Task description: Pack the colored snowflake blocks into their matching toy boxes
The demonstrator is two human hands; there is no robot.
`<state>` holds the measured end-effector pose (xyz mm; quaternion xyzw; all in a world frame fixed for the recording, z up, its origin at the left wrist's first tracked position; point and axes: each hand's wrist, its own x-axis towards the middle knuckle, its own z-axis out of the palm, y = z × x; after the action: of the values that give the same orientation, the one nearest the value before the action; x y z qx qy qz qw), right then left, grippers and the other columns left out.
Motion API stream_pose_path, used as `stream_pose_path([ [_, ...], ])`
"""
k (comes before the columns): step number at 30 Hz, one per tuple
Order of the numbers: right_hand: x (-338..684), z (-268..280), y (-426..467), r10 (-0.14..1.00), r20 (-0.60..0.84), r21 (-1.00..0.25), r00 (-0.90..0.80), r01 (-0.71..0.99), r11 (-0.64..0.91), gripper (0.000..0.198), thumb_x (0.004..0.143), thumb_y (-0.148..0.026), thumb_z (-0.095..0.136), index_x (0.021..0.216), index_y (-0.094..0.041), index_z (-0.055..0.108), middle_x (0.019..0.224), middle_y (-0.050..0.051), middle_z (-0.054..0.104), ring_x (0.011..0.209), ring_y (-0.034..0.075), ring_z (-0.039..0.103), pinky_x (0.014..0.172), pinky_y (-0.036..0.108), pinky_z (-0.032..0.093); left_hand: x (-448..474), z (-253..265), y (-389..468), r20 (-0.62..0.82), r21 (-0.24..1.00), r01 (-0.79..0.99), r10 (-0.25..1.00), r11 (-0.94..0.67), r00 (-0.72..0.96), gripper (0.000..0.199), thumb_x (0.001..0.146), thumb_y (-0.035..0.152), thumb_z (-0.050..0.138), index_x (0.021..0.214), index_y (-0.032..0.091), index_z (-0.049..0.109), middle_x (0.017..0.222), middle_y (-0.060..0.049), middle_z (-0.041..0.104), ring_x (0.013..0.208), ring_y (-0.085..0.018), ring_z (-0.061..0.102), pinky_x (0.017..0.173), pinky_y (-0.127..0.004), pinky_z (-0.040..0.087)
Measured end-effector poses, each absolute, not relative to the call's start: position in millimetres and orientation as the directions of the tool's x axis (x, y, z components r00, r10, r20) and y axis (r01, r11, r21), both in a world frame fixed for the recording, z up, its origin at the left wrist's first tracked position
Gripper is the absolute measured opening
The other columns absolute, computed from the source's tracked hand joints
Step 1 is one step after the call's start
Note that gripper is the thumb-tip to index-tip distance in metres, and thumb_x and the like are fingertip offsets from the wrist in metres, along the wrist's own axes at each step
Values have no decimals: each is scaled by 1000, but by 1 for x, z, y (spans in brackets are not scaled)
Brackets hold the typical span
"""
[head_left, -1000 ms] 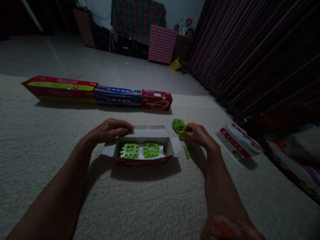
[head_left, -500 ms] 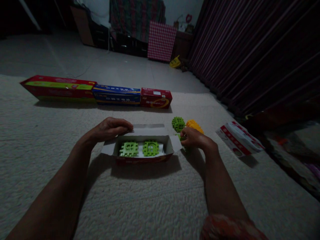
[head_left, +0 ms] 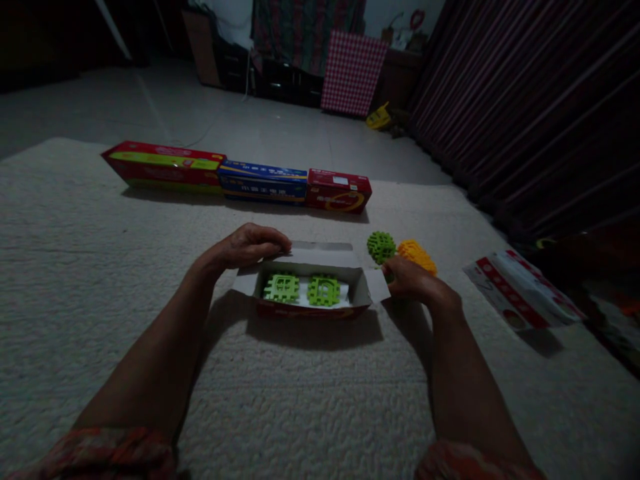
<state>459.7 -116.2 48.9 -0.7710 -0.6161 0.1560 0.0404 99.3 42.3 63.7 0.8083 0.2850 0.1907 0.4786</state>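
A small red cardboard box (head_left: 313,311) stands open on the textured mat, its white flaps folded outward. Inside it lie a pale green building block (head_left: 281,288) and a brighter green building block (head_left: 323,291), side by side on something white. My left hand (head_left: 253,244) is closed at the back left corner, fingers over the raised lid flap (head_left: 323,253). By the right end flap (head_left: 377,284), my right hand (head_left: 407,277) is closed; a bit of green shows at its fingertips, apparently a green building block mostly hidden. Just behind that hand are a round green block (head_left: 381,247) and orange blocks (head_left: 417,256).
Across the mat runs a row of boxes: a long red-and-green one (head_left: 167,167), a blue one (head_left: 263,183) and a red one (head_left: 339,191). A white-and-red carton (head_left: 520,290) sits at right. Dark curtains (head_left: 485,87) hang beyond, near a checked cloth (head_left: 354,73).
The view has shifted, so the whole scene sits further right. My left hand stays at the lid flap, and my right hand stays beside the right end flap. The blocks in the box have not moved.
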Motion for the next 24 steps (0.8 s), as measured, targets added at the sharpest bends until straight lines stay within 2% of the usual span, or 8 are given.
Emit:
stream_pose_path([
  [3, 459, 72, -117, 941, -227, -183, 251, 938, -295, 16, 73, -21, 76, 86, -20, 67, 89, 7, 72, 76, 21, 66, 63, 31, 47, 100, 66, 42, 38, 892, 261, 634, -370, 772, 24, 83, 29, 68, 98, 16, 82, 97, -8, 82, 87, -19, 70, 82, -30, 55],
  [5, 457, 87, -122, 958, -159, -179, 240, 947, -267, 18, 74, -26, 77, 89, -21, 67, 91, 7, 71, 79, 24, 66, 66, 33, 49, 100, 66, 42, 42, 893, 250, 625, -373, 780, 24, 83, 28, 66, 98, 16, 82, 96, -7, 81, 86, -19, 70, 81, -30, 55],
  [7, 451, 100, -128, 985, -53, -214, 164, 962, -171, 19, 76, -30, 76, 90, -21, 66, 91, 8, 70, 80, 25, 66, 68, 35, 51, 100, 65, 43, 49, 890, 246, 616, -384, 786, 24, 84, 27, 65, 98, 16, 82, 96, -7, 81, 86, -18, 70, 81, -29, 55],
  [11, 424, 117, -137, 984, 166, -327, -70, 937, 122, 21, 82, -34, 72, 96, -22, 64, 101, 9, 70, 86, 25, 67, 77, 39, 55, 100, 64, 44, 64, 885, 233, 602, -402, 796, 24, 84, 26, 64, 98, 17, 81, 95, -6, 81, 84, -17, 70, 79, -28, 54],
  [13, 410, 120, -138, 963, 216, -343, -162, 911, 230, 21, 83, -35, 72, 98, -23, 63, 104, 9, 71, 90, 25, 68, 80, 39, 55, 100, 63, 44, 69, 887, 227, 602, -402, 796, 24, 83, 25, 64, 97, 17, 82, 94, -6, 81, 83, -17, 69, 78, -28, 54],
  [15, 401, 118, -137, 954, 219, -329, -206, 905, 271, 21, 83, -32, 72, 99, -23, 62, 102, 8, 71, 90, 24, 67, 79, 38, 55, 100, 63, 44, 67, 891, 227, 607, -394, 792, 23, 83, 25, 64, 96, 17, 82, 94, -6, 81, 84, -17, 70, 79, -28, 54],
  [19, 406, 110, -133, 973, 135, -318, -185, 922, 220, 21, 81, -31, 72, 99, -24, 64, 100, 8, 71, 89, 24, 68, 73, 34, 55, 101, 62, 43, 52, 902, 227, 613, -368, 788, 23, 83, 25, 64, 97, 17, 82, 96, -6, 82, 86, -17, 70, 81, -29, 55],
  [24, 435, 108, -137, 999, 53, -267, 9, 964, 5, 33, 76, -33, 73, 108, -23, 70, 95, 7, 76, 75, 22, 69, 69, 34, 56, 101, 62, 44, 59, 901, 220, 609, -373, 791, 22, 82, 26, 66, 96, 19, 82, 95, -5, 81, 87, -18, 70, 81, -29, 55],
])
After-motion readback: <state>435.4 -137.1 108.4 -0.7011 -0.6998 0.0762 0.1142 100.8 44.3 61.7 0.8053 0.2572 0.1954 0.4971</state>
